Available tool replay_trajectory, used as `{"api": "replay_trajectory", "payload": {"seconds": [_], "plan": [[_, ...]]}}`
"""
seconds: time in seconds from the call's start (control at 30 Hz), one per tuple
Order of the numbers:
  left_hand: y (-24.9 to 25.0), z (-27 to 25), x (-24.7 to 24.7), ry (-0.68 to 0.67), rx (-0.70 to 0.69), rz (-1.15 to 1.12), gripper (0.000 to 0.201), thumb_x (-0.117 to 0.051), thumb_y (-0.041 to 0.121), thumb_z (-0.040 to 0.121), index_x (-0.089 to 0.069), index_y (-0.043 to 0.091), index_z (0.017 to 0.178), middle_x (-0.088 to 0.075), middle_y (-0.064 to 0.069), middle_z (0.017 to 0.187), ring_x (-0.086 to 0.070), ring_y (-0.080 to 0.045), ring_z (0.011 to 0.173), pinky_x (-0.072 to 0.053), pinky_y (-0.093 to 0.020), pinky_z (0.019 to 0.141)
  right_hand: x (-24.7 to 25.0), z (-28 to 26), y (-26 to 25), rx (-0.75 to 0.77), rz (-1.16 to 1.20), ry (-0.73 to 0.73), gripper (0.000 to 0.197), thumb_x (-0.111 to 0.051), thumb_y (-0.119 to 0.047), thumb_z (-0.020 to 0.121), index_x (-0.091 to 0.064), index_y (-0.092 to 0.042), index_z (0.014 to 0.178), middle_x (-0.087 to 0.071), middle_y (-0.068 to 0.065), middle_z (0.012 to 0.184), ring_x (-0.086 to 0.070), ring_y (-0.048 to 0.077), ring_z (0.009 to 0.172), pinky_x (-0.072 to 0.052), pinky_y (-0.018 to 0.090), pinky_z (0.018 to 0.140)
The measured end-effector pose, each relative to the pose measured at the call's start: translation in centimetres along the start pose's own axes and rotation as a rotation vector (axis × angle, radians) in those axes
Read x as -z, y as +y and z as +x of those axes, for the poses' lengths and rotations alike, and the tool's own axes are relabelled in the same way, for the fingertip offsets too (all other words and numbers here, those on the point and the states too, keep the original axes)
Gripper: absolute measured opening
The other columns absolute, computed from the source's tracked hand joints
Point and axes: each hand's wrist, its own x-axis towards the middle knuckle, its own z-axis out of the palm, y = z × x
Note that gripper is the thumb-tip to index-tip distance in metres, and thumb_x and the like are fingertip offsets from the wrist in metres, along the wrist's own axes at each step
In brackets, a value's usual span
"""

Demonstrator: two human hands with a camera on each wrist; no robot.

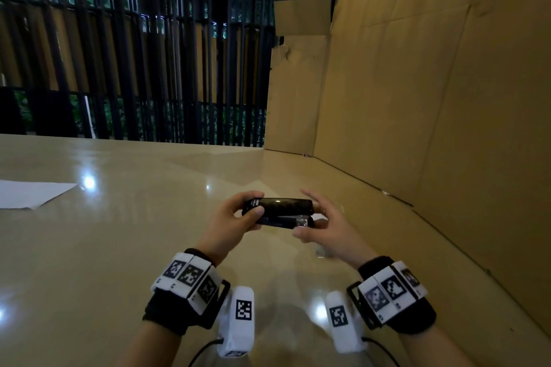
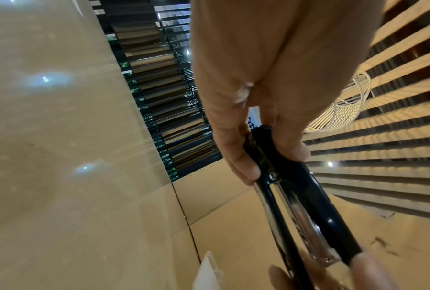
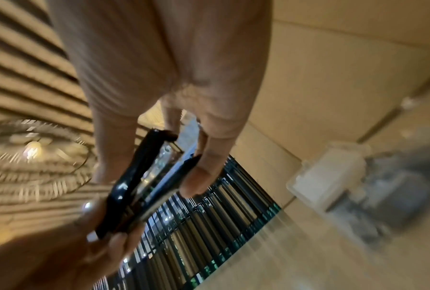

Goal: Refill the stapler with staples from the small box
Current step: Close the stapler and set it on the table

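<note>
Behind our beige table (image 1: pixel 119 232) stand dark slats, with a cardboard wall (image 1: pixel 417 98) along the right side.

We hold the black stapler (image 1: pixel 278 213) in the air above the table, lying roughly level between both hands. Our left hand (image 1: pixel 229 223) grips its left end, thumb on the near side and fingers curled over the top. Our right hand (image 1: pixel 325 229) is at the other end, where a bit of silver metal shows; its fingers look fairly straight, but the head view hides where they touch, so we cannot tell whether it grips. In the right wrist view, which is badly blurred, one fingertip (image 3: pixel 196 180) lies against the stapler's (image 3: pixel 144 176) lower part. In the left wrist view the stapler (image 2: pixel 308 206) shows a shiny rail between its black halves.

A pale box (image 3: pixel 328 168) sits on the table near the cardboard, too smeared to read; in the head view our right hand covers most of it. White paper (image 1: pixel 29 194) lies far left, cut by the frame edge.
</note>
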Motion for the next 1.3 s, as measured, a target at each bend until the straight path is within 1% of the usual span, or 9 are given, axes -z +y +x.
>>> {"api": "replay_trajectory", "payload": {"seconds": [0.17, 0.3, 0.4, 0.5, 0.7, 0.87, 1.0, 1.13, 1.3], "plan": [[0.9, -0.1, 0.1, 0.025, 0.047, -0.227, 0.025, -0.048, 0.001, 0.091, -0.059, 0.022, 0.096, -0.06, -0.006, 0.101, -0.061, -0.017, 0.087, -0.058, -0.017, 0.065, -0.5, -1.0, -1.5, 0.202, -0.255, 0.046, 0.06, -0.073, -0.015, 0.076, -0.044, -0.049, 0.116, -0.05, -0.023, 0.106, -0.061, 0.028, 0.077, -0.054, 0.04, 0.078], [1.3, -0.2, -0.1, 0.001, 0.074, -0.304, 0.023, -0.046, 0.002, 0.092, -0.059, 0.019, 0.098, -0.062, -0.007, 0.099, -0.062, -0.018, 0.087, -0.059, -0.019, 0.066, -0.6, -1.3, -2.3, 0.275, -0.363, 0.087, 0.059, -0.074, -0.025, 0.075, -0.047, -0.036, 0.126, -0.052, -0.023, 0.104, -0.055, 0.0, 0.078, -0.047, 0.013, 0.07], [1.4, -0.5, -0.5, -0.059, 0.075, -0.278, 0.023, -0.048, 0.001, 0.09, -0.06, 0.019, 0.1, -0.062, -0.009, 0.101, -0.063, -0.019, 0.089, -0.059, -0.02, 0.068, -0.7, -1.5, -2.4, 0.287, -0.423, 0.098, 0.059, -0.072, -0.027, 0.077, -0.047, -0.032, 0.131, -0.056, -0.014, 0.109, -0.054, 0.002, 0.097, -0.045, 0.013, 0.084], [1.5, -0.7, -1.1, -0.083, 0.058, -0.205, 0.025, -0.051, 0.001, 0.089, -0.059, 0.021, 0.103, -0.06, -0.01, 0.106, -0.063, -0.018, 0.09, -0.059, -0.021, 0.072, -0.9, -1.4, -2.5, 0.298, -0.487, 0.123, 0.043, -0.067, -0.028, 0.081, -0.057, -0.025, 0.122, -0.064, -0.012, 0.102, -0.054, -0.009, 0.087, -0.044, 0.006, 0.08], [1.3, -0.6, -1.5, -0.061, 0.095, -0.221, 0.034, -0.049, 0.004, 0.091, -0.048, 0.021, 0.121, -0.057, -0.002, 0.115, -0.064, -0.017, 0.097, -0.057, -0.02, 0.078, -1.4, -0.8, -1.7, 0.08, -0.465, 0.245, 0.022, -0.059, -0.03, 0.085, -0.062, -0.015, 0.101, -0.056, -0.01, 0.073, -0.056, 0.009, 0.07, -0.046, 0.02, 0.06], [1.3, -0.6, -1.2, -0.082, 0.172, -0.172, 0.024, -0.049, 0.007, 0.092, -0.056, 0.022, 0.109, -0.06, -0.003, 0.112, -0.063, -0.016, 0.097, -0.056, -0.019, 0.076, -2.2, 1.0, 0.2, -0.282, -0.484, 0.123, 0.026, -0.049, -0.028, 0.091, -0.053, -0.004, 0.082, -0.059, 0.009, 0.064, -0.052, 0.012, 0.035, -0.041, 0.021, 0.032], [1.2, -0.5, -1.0, -0.077, 0.206, -0.149, 0.021, -0.049, 0.008, 0.092, -0.06, 0.016, 0.107, -0.065, -0.004, 0.104, -0.063, -0.015, 0.096, -0.051, -0.024, 0.085, -3.2, 2.6, 1.1, -0.371, -0.682, 0.05, 0.036, -0.043, -0.023, 0.092, -0.04, -0.009, 0.059, -0.063, 0.021, 0.088, -0.066, 0.035, 0.075, -0.043, 0.028, 0.047], [1.4, -0.4, -0.9, -0.043, 0.197, -0.171, 0.018, -0.049, 0.006, 0.092, -0.062, 0.014, 0.101, -0.066, -0.005, 0.095, -0.062, -0.015, 0.091, -0.048, -0.025, 0.087, -3.8, 3.3, 0.9, -0.381, -0.835, 0.04, 0.025, -0.039, -0.02, 0.095, -0.054, -0.001, 0.089, -0.062, 0.023, 0.115, -0.063, 0.037, 0.103, -0.053, 0.04, 0.082], [1.4, -0.1, -0.3, -0.025, 0.176, -0.158, 0.018, -0.049, 0.006, 0.092, -0.063, 0.016, 0.092, -0.067, -0.006, 0.093, -0.064, -0.014, 0.088, -0.054, -0.017, 0.075, -4.2, 4.0, 1.5, -0.433, -0.903, 0.029, 0.027, -0.04, -0.017, 0.095, -0.053, 0.001, 0.109, -0.057, 0.02, 0.124, -0.058, 0.033, 0.112, -0.048, 0.035, 0.088]]}}
